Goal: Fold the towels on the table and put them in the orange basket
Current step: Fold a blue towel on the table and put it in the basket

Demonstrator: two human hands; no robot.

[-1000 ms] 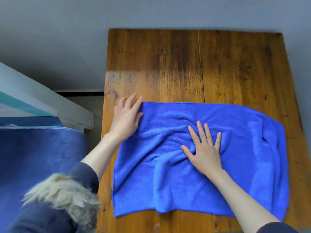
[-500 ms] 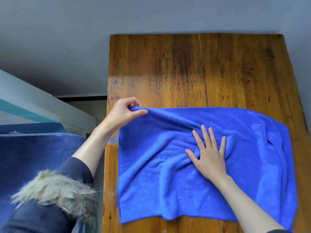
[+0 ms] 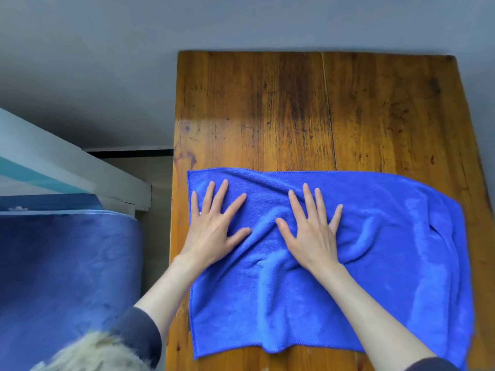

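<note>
Soft even daylight, pale glare on table [image 3: 187, 124] (left edge), wide-angle bowing

table [image 3: 294, 108]: fills the middle and right of the frame, runs from the upper centre down to the bottom edge
towel [image 3: 348, 290]: spread flat on the table's lower half, the far half of the tabletop above it is bare; its right side reaches the table's right edge
left hand [image 3: 211, 231]: flat on the towel's upper left part, fingers pointing up the frame, near the towel's left edge
right hand [image 3: 312, 234]: flat on the towel near its middle, just right of the left hand, not touching it
bed [image 3: 67, 277]: lower left of the frame, left of the table
rail [image 3: 67, 172]: left edge, above the bed
</note>
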